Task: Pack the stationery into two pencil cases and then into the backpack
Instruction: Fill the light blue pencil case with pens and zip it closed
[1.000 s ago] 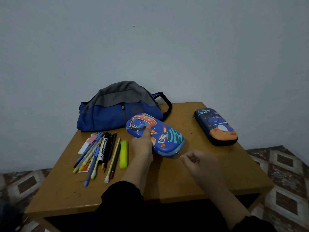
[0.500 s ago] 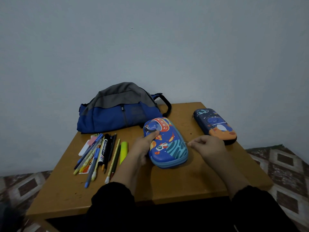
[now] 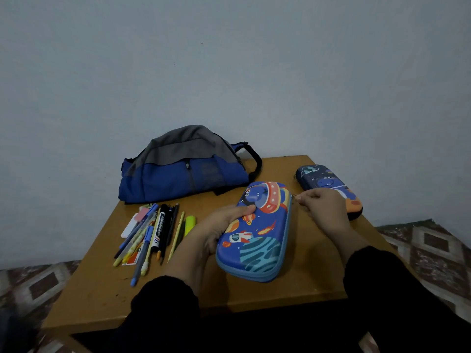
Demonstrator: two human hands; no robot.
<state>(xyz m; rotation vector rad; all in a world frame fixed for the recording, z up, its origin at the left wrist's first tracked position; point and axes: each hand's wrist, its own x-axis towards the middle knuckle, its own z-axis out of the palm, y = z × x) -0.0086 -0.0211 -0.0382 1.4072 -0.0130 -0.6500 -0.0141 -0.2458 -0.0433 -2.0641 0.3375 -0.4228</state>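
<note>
A blue pencil case with a rocket and planets [image 3: 257, 240] lies lengthwise in the middle of the wooden table [image 3: 107, 296]. My left hand [image 3: 216, 228] grips its left edge, thumb on the lid. My right hand [image 3: 323, 207] pinches the zipper pull at the case's far right corner. A second, dark blue case with a dinosaur [image 3: 321, 180] lies at the right, partly behind my right hand. A pile of stationery [image 3: 153, 233], pens, markers, pencils and a yellow highlighter, lies at the left. A blue and grey backpack [image 3: 186, 166] rests at the back.
A plain wall stands right behind the table. Patterned floor tiles [image 3: 428, 240] show on both sides. Bare tabletop lies along the front edge, near my dark sleeves.
The rocket case has turned from slanting across the table to lying lengthwise. My right hand has moved from its near end up along the right side to the far corner, holding the zipper pull.
</note>
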